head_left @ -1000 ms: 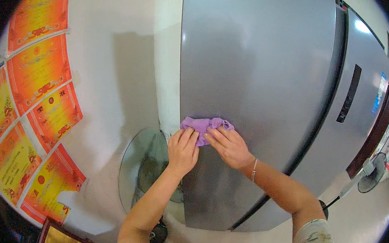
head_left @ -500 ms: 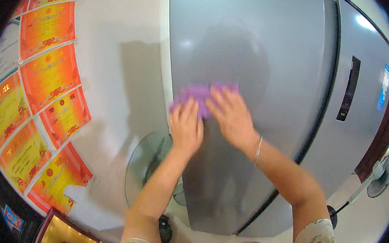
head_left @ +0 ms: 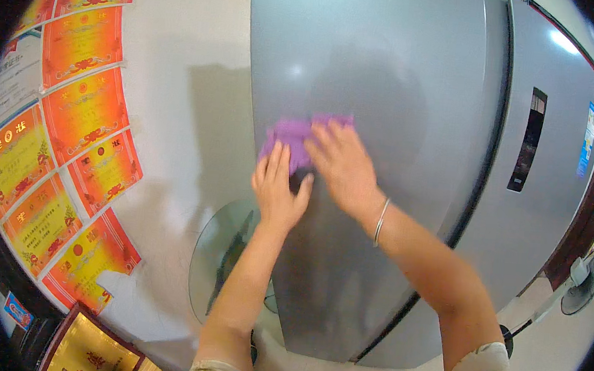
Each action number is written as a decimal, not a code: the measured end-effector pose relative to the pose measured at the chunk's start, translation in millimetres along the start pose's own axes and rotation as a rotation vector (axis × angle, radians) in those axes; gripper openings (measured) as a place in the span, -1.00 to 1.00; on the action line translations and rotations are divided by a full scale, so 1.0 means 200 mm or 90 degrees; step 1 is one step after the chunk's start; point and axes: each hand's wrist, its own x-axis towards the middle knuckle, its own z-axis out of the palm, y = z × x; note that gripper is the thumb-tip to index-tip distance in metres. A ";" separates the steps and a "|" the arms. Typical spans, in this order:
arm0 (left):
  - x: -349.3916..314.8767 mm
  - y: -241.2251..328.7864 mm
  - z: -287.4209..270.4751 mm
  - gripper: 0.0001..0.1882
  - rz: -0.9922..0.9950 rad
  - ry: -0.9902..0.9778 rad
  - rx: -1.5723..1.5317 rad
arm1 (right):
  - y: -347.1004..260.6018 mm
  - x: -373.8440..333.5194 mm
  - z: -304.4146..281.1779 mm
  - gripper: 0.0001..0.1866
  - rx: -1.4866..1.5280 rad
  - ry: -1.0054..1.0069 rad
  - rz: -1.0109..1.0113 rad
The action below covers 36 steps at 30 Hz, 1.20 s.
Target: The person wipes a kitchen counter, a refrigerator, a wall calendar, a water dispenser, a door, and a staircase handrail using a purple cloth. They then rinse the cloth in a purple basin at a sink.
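A crumpled purple cloth (head_left: 289, 130) lies against the upright grey surface of a refrigerator (head_left: 372, 58), close to its left edge. My left hand (head_left: 279, 191) touches the cloth's lower left part with outstretched fingertips, its thumb spread apart. Higher and to the right, my right hand (head_left: 349, 172) presses its fingers, stretched and spread, onto the cloth's right part. Neither hand is seen wrapped round the cloth; what lies under the fingers is hidden. Thin bracelets (head_left: 380, 222) circle my right wrist.
Orange and yellow certificates (head_left: 81, 113) cover the wall at left. Below my left hand stands a round, see-through disc (head_left: 209, 262) by the wall. A gold framed plaque (head_left: 95, 351) is at lower left. A fan (head_left: 585, 281) stands at far right.
The cloth and both hands have shifted slightly up and left in the picture. My left thumb has spread away from its fingers. The whole view has also turned a little.
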 end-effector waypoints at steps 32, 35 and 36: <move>0.55 0.79 0.28 -0.23 0.280 -0.018 -0.095 | 0.82 -0.22 -0.64 -0.54 -0.220 0.035 0.041; 0.81 0.73 0.22 -0.22 0.288 0.037 -0.045 | 0.85 0.05 -0.62 -0.53 -0.181 0.160 0.076; 0.78 0.73 0.22 -0.21 0.270 0.005 -0.049 | 0.84 0.01 -0.55 -0.53 -0.196 0.176 0.087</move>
